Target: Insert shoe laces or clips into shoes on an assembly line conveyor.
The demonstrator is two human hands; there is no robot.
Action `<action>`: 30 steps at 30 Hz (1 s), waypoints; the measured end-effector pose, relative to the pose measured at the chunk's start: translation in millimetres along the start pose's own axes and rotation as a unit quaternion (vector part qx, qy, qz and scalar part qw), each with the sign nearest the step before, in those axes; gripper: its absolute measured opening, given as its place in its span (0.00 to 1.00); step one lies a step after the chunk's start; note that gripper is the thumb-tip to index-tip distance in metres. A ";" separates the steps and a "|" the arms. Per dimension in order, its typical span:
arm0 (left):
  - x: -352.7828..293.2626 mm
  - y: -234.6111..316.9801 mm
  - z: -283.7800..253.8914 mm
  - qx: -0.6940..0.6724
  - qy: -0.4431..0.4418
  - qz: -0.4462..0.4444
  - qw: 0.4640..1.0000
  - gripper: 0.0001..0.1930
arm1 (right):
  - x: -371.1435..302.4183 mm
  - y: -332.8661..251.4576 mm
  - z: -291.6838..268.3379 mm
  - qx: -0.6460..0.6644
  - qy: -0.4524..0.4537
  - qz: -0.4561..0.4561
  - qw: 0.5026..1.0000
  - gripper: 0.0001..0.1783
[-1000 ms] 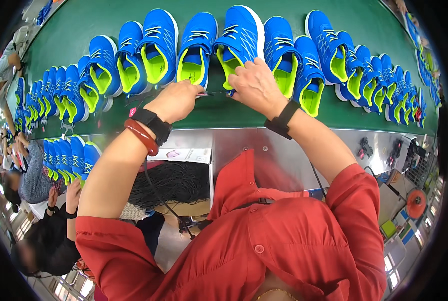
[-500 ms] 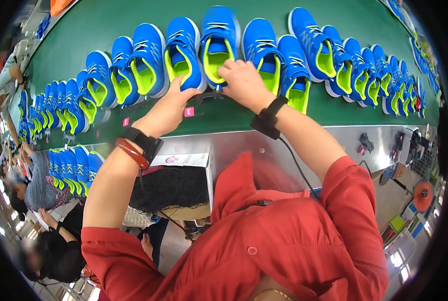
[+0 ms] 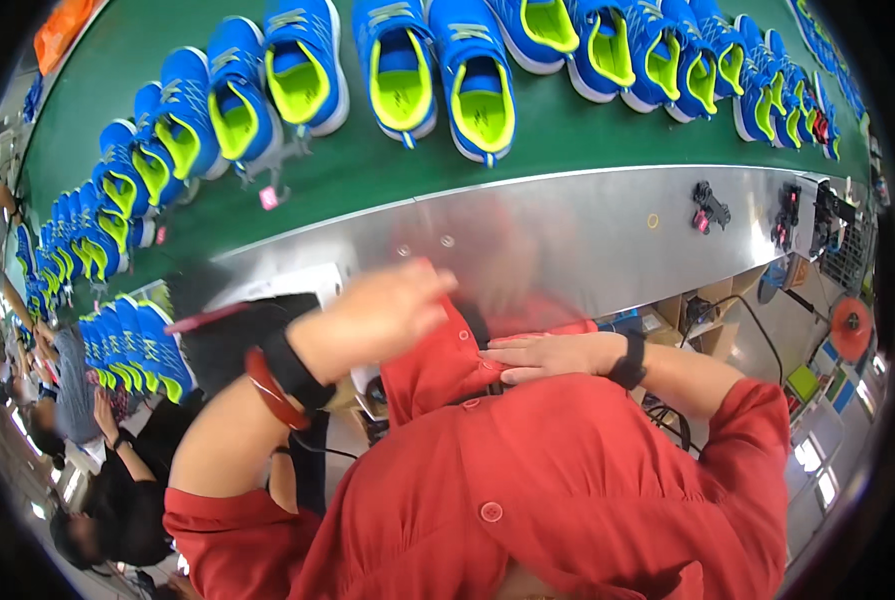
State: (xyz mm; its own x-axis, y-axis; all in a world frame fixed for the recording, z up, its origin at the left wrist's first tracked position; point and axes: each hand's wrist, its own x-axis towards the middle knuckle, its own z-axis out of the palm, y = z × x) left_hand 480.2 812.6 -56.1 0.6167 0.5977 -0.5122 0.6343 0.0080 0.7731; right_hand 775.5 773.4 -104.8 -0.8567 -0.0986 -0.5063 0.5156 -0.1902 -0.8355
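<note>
My left hand [image 3: 382,312] is in the air over the near metal ledge, smeared by motion, so its grip is unclear. Against the front of my red shirt lies my right hand [image 3: 557,357], fingers stretched out flat with nothing in them. Beyond both hands, a long row of blue sneakers with lime linings stands on the green work surface [image 3: 367,170]. The closest are one sneaker [image 3: 482,105] and its neighbour [image 3: 399,85], toes pointing away from me. Small dark hangers with pink tags [image 3: 269,198] lie by the shoes on the left.
A metal ledge [image 3: 577,205] runs along the near edge, with black hangers [image 3: 709,208] and a yellow ring [image 3: 652,221] on it. More sneakers [image 3: 137,345] stand lower left, near a person in black [image 3: 127,500]. An orange-red round fan [image 3: 851,326] stands at right.
Both hands have come away from the sneaker they touched and drawn back toward my body. The shoes now sit higher in view, and more of the ledge shows.
</note>
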 end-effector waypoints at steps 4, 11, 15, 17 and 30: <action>-2.8 27.7 123.8 -0.105 -0.132 -0.103 0.980 0.23 | -47.0 13.3 -2.0 -0.087 0.038 -0.099 0.990 0.29; -17.6 23.8 256.6 -0.173 0.024 -0.282 0.943 0.23 | -125.7 99.6 15.2 -0.095 0.188 0.092 0.973 0.10; -7.9 27.8 301.8 -0.160 0.100 -0.351 0.917 0.15 | -127.2 145.3 24.2 -0.233 0.243 0.050 0.940 0.09; 15.4 35.4 303.4 -0.056 0.152 -0.350 0.923 0.12 | -129.5 158.6 21.2 -0.279 0.252 0.049 0.925 0.10; 61.9 16.9 291.1 -0.036 0.064 -0.432 0.899 0.21 | -257.9 170.5 -124.2 -0.309 0.680 0.085 0.660 0.15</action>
State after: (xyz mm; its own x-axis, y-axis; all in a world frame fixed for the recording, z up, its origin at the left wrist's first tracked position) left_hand 664.8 616.4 -183.7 -0.1522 0.4311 -0.8894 0.8169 0.5614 0.1323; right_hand 1086.1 887.8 -143.3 -0.1989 0.9797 0.0232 0.8696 0.1874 -0.4569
